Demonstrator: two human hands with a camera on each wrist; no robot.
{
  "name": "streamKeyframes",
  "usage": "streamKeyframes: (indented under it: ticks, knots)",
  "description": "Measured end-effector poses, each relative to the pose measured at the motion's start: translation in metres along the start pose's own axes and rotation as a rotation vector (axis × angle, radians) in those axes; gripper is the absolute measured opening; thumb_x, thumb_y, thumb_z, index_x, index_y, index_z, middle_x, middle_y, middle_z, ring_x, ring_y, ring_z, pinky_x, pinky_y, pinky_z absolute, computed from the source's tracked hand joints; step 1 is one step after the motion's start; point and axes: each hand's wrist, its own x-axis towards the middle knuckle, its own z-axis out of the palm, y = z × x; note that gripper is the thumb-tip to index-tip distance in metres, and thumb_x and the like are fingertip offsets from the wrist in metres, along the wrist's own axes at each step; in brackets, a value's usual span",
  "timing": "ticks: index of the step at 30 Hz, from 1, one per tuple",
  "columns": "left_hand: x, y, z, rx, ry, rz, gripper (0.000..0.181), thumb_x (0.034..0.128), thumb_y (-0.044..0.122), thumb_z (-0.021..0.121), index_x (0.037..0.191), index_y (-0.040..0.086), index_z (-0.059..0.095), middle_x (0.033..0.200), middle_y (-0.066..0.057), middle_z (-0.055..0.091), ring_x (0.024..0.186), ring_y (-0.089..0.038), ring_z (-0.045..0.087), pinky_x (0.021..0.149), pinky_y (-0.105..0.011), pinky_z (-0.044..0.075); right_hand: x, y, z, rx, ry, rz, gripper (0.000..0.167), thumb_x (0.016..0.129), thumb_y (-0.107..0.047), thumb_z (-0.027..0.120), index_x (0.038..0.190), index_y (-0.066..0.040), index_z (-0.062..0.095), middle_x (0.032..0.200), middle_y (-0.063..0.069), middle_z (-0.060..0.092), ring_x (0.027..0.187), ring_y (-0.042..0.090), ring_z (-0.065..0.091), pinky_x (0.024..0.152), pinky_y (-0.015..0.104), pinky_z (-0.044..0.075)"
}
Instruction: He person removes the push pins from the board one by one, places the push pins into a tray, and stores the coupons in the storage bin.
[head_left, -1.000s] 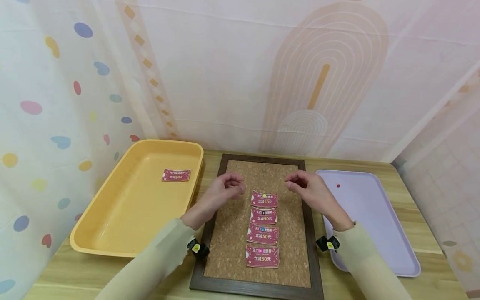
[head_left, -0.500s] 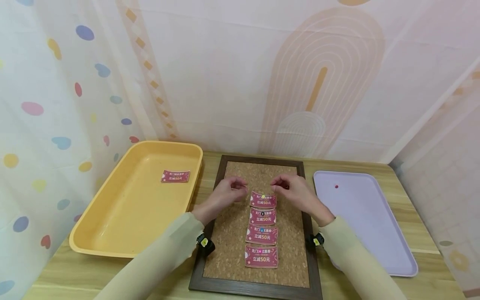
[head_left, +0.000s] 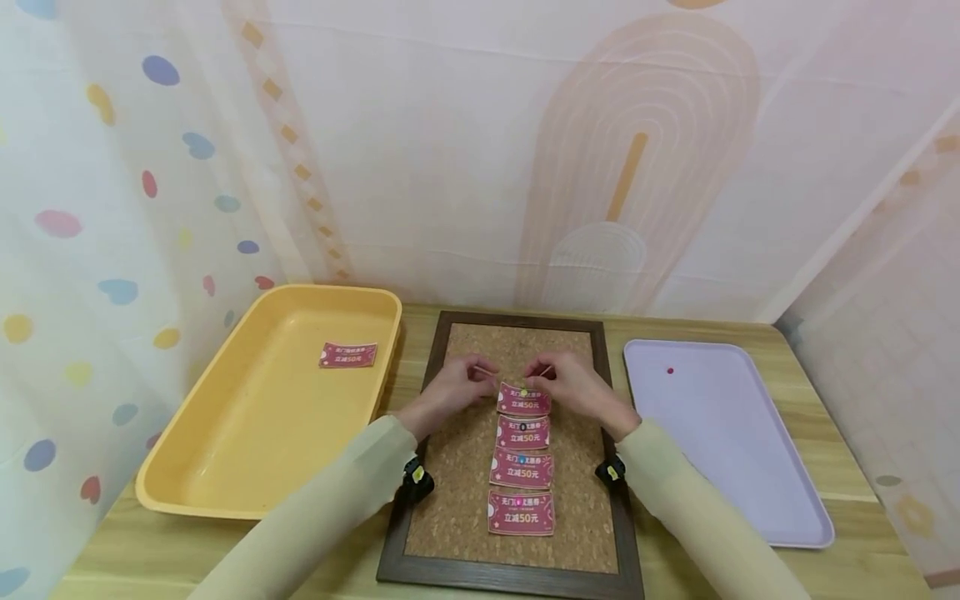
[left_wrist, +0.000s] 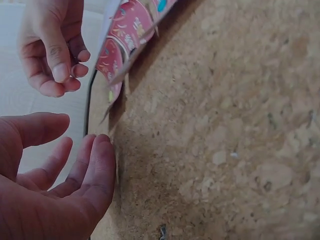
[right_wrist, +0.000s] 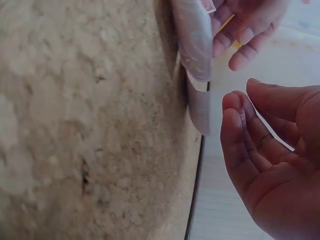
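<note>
Several red coupons run in a column down the cork board (head_left: 450, 533), each with a small coloured pin; the top coupon (head_left: 523, 405) has a yellow one (head_left: 523, 392). My left hand (head_left: 456, 385) hovers at its upper left, thumb and fingers apart and nothing between them in the left wrist view (left_wrist: 65, 185). At its upper right is my right hand (head_left: 573, 385), its fingertips close by the yellow pin. In the right wrist view this hand (right_wrist: 275, 145) has softly bent fingers, the thumb near them, and no held thing shows.
A yellow tray (head_left: 262, 417) stands left of the board with one coupon (head_left: 348, 355) inside. To the right lies a lilac tray (head_left: 727, 442) bearing a small red pin (head_left: 670, 371). A patterned curtain (head_left: 450, 167) hangs behind the table.
My right hand has moved left, from beyond the coupons to the top coupon's upper right. My left hand has shifted slightly right, closer to that coupon. The coupons keep their places on the board.
</note>
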Motion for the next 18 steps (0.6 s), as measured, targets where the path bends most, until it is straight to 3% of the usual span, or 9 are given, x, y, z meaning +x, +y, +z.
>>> streamKeyframes:
  ticks: [7,13,18]
  knots:
    - [0.003,-0.003,0.002,0.053,-0.002,0.018,0.026,0.0975,0.005,0.066,0.123,-0.003,0.065,0.108,-0.014,0.071,0.092,-0.021,0.068,0.079,-0.035,0.058,0.006,-0.001,0.008,-0.058,-0.038,0.047,0.005,0.097,-0.009,0.071,0.100,-0.008,0.076,0.092,0.001,0.073,0.082,0.012,0.065,0.072,0.030,0.053]
    - [0.002,-0.002,0.003,0.123,0.014,0.035,0.026,0.0930,0.003,0.068,0.118,-0.002,0.066,0.103,-0.014,0.073,0.089,-0.021,0.068,0.076,-0.033,0.057,0.010,0.002,0.013,-0.058,-0.070,0.067,0.007,0.096,-0.005,0.070,0.100,-0.006,0.076,0.088,0.000,0.072,0.075,0.009,0.061,0.068,0.027,0.050]
    - [0.002,-0.002,0.002,0.120,0.003,0.035,0.021,0.0939,0.001,0.068,0.115,0.000,0.066,0.098,-0.014,0.073,0.085,-0.022,0.069,0.074,-0.032,0.056,0.011,0.001,0.015,-0.063,-0.092,0.110,0.009,0.097,-0.007,0.070,0.102,-0.006,0.077,0.088,-0.001,0.072,0.072,0.010,0.060,0.066,0.027,0.049]
